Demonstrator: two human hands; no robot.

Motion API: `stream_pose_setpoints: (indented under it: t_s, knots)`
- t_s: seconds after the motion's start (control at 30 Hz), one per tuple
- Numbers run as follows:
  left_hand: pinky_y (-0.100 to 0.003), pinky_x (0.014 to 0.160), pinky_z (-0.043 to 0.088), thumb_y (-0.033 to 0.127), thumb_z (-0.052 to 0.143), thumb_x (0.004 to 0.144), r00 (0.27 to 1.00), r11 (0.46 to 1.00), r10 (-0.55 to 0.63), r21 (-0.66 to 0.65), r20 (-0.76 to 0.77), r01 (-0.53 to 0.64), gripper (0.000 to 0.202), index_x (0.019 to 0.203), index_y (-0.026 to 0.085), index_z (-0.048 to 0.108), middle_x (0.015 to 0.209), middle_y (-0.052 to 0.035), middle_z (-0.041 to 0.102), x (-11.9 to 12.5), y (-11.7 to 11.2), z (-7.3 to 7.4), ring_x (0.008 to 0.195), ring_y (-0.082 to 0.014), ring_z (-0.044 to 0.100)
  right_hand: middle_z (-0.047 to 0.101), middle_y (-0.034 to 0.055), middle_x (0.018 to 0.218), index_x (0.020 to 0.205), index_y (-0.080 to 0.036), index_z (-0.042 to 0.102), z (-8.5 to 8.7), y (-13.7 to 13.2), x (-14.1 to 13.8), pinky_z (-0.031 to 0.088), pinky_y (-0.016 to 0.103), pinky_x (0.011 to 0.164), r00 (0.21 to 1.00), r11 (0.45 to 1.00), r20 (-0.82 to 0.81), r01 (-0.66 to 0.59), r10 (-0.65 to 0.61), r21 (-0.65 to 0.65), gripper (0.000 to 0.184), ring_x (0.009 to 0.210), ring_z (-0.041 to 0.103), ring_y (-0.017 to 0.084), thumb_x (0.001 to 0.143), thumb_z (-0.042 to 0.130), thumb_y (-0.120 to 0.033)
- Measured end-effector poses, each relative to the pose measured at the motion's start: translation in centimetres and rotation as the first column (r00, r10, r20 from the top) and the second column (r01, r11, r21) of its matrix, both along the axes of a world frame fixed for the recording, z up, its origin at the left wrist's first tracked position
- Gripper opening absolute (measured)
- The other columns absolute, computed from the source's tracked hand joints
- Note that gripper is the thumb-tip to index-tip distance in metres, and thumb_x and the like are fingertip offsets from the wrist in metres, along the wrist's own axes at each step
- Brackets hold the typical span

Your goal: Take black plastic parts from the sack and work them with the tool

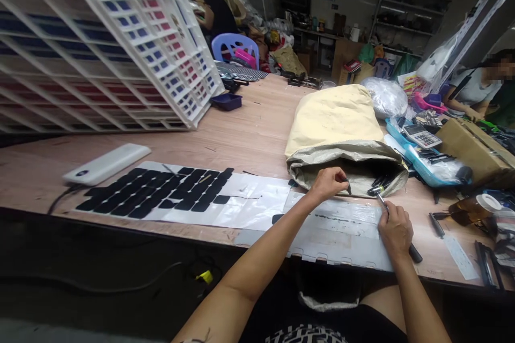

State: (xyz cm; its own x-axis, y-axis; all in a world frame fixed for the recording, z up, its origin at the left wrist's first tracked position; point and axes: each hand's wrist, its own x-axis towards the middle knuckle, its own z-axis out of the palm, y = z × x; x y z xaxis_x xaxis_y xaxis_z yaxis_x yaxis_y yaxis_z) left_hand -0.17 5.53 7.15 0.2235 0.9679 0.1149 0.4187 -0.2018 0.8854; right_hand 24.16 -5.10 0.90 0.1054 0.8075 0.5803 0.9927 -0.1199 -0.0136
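Observation:
My left hand [328, 183] is closed in a pinch on a small black piece [347, 188] just in front of the mouth of a tan sack [338, 128]. My right hand [396, 231] grips a black-handled tool [414, 253] whose metal tip points up toward the sack. Both hands hover over a grey metal plate [341, 236] at the table's front edge. To the left lies a clear sheet [249, 201] covered with several black keycaps [161, 193].
A white power bank [107, 163] lies at left with a cable. White slotted racks [100, 37] lean at back left. A calculator [422, 136], cardboard box [475, 153], tape roll [491, 202] and tools crowd the right. Two other people sit at the back and the right.

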Motion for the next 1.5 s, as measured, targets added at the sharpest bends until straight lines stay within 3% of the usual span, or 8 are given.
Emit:
stream_pose_setpoints:
  t_s: [0.13,0.3,0.6,0.83,0.97,1.1,1.33,1.5]
  knots:
    - [-0.024,0.066,0.047,0.027,0.070,0.069,0.995,0.992,-0.046,-0.116,0.086,0.055,0.021,0.086,0.016,0.077,0.078,-0.0019,0.073,0.5,1.3,0.3,0.073,-0.0149,0.064,0.060,0.0060,0.087,0.113,-0.019,0.065,0.3,-0.1,-0.2,0.034,0.031,0.074,1.000,1.000,-0.003,0.012,-0.012,-0.010,0.028,0.083,0.049,0.021,0.089,0.050,-0.017]
    - [-0.025,0.064,0.045,0.026,0.067,0.072,0.985,0.958,-0.166,-0.245,-0.038,0.152,0.022,0.086,0.015,0.079,0.072,-0.0017,0.071,2.6,2.2,-2.0,0.070,-0.0154,0.063,0.061,0.0062,0.089,0.114,-0.020,0.065,0.6,-0.3,-0.7,0.034,0.031,0.074,0.999,0.997,-0.013,0.036,-0.037,-0.065,0.029,0.085,0.049,0.021,0.088,0.051,-0.016]
    - [-0.029,0.078,0.046,0.035,0.073,0.076,0.924,0.989,-0.118,0.039,-0.364,0.141,0.034,0.105,0.019,0.070,0.093,-0.0044,0.069,3.6,-2.3,-3.7,0.091,-0.0223,0.063,0.061,0.0066,0.094,0.116,-0.021,0.064,0.4,-0.4,-0.7,0.034,0.032,0.074,0.998,0.995,-0.043,0.041,-0.045,-0.092,0.030,0.087,0.050,0.021,0.089,0.052,-0.016]
    - [-0.029,0.082,0.046,0.027,0.062,0.087,0.946,0.982,-0.086,0.132,-0.313,0.134,0.022,0.105,0.022,0.073,0.092,-0.0033,0.064,3.0,-4.0,-6.2,0.094,-0.0202,0.060,0.061,0.0064,0.093,0.115,-0.021,0.066,0.2,-0.5,-0.5,0.035,0.031,0.076,0.998,0.995,-0.052,0.043,-0.048,-0.095,0.028,0.087,0.049,0.021,0.092,0.051,-0.018]
    - [-0.030,0.083,0.046,0.036,0.067,0.085,0.947,0.968,-0.106,0.186,-0.304,0.168,0.035,0.118,0.023,0.070,0.096,-0.0038,0.064,3.1,-3.8,-6.5,0.095,-0.0210,0.060,0.061,0.0066,0.093,0.117,-0.021,0.065,0.2,-0.4,-0.5,0.035,0.031,0.077,0.997,0.994,-0.067,0.040,-0.047,-0.101,0.030,0.087,0.050,0.021,0.093,0.049,-0.017]
    - [-0.029,0.080,0.045,0.033,0.065,0.087,0.946,0.970,-0.114,0.171,-0.305,0.172,0.023,0.106,0.024,0.074,0.092,-0.0031,0.064,3.1,-3.5,-6.5,0.093,-0.0206,0.060,0.064,0.0073,0.096,0.116,-0.021,0.066,0.7,-0.5,-0.4,0.039,0.031,0.079,0.987,0.992,-0.158,0.019,-0.039,-0.125,0.031,0.089,0.053,0.021,0.092,0.048,-0.016]
    - [-0.029,0.079,0.045,0.028,0.069,0.078,0.963,0.977,-0.172,0.092,-0.209,0.194,0.022,0.099,0.025,0.078,0.086,-0.0009,0.064,2.7,-2.9,-6.8,0.091,-0.0197,0.060,0.073,0.0089,0.103,0.121,-0.018,0.067,2.6,-3.6,-1.9,0.051,0.031,0.075,0.773,0.989,-0.632,-0.132,0.056,-0.074,0.037,0.085,0.065,0.020,0.093,0.048,-0.031]
    - [-0.029,0.080,0.044,0.030,0.069,0.079,0.961,0.976,-0.176,0.086,-0.213,0.198,0.024,0.101,0.027,0.078,0.084,-0.0004,0.062,2.8,-2.7,-7.0,0.092,-0.0195,0.059,0.074,0.0094,0.107,0.117,-0.018,0.069,3.5,-5.3,-4.0,0.055,0.032,0.078,0.713,0.976,-0.689,-0.214,0.130,-0.038,0.035,0.089,0.069,0.021,0.093,0.050,-0.033]
